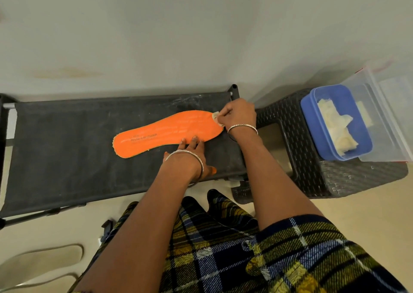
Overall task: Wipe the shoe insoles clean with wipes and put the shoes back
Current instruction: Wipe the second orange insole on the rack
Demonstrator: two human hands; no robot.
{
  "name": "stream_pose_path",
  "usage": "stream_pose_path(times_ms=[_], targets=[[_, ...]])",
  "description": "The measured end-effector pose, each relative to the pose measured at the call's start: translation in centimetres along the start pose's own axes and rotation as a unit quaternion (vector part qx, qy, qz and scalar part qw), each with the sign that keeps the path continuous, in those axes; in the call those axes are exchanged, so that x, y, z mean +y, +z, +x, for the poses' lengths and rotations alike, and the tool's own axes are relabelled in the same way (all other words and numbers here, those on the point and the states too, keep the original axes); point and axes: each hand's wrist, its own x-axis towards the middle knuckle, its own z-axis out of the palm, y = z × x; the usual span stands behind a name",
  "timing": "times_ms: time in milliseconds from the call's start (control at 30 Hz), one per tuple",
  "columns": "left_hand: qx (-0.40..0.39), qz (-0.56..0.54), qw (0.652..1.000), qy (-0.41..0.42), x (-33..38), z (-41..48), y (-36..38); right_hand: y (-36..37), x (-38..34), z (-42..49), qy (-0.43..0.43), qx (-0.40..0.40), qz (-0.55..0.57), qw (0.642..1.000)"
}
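An orange insole (161,134) with printed lettering lies flat on the black fabric top of a shoe rack (67,140). My left hand (191,153) presses straight fingers on the insole's near edge, pinning it down. My right hand (238,114) grips a small whitish wipe (215,118) at the insole's right tip. No shoes are in view.
A dark wicker stool (312,176) stands right of the rack. On it sits a blue container (312,122) with more whitish wipes and a clear lid or box (384,114) beside it. A grey wall rises behind. A pale looped strap lies on the floor (44,254) at the lower left.
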Motion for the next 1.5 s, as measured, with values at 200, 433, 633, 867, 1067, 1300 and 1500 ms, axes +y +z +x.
stream_pose_path(times_ms=[200,433,633,867,1067,1300,1500], targets=[[0.000,0.007,1.000,-0.004,0.1,-0.2,0.0,0.9,-1.5,-0.6,-0.070,-0.096,-0.064,0.991],[-0.003,0.002,1.000,0.004,-0.1,-0.9,-0.2,0.0,-0.4,-0.1,-0.029,-0.004,-0.062,0.998],[0.003,-0.003,1.000,0.008,-0.3,-0.7,-0.1,0.5,-1.0,0.3,-0.016,-0.072,-0.089,0.993],[0.002,0.001,1.000,0.005,-0.4,-0.9,-0.2,1.0,-1.9,0.0,-0.028,-0.113,-0.131,0.985],[-0.002,0.001,1.000,0.007,-0.5,-0.8,-0.4,0.3,-0.7,0.5,-0.005,-0.019,-0.093,0.995],[0.000,0.003,1.000,0.004,-0.3,-0.6,-0.3,0.1,-0.9,0.2,-0.003,-0.052,-0.069,0.996],[-0.002,0.009,1.000,-0.001,-0.4,-0.6,-0.4,0.6,-1.5,-0.2,-0.045,-0.139,-0.098,0.984]])
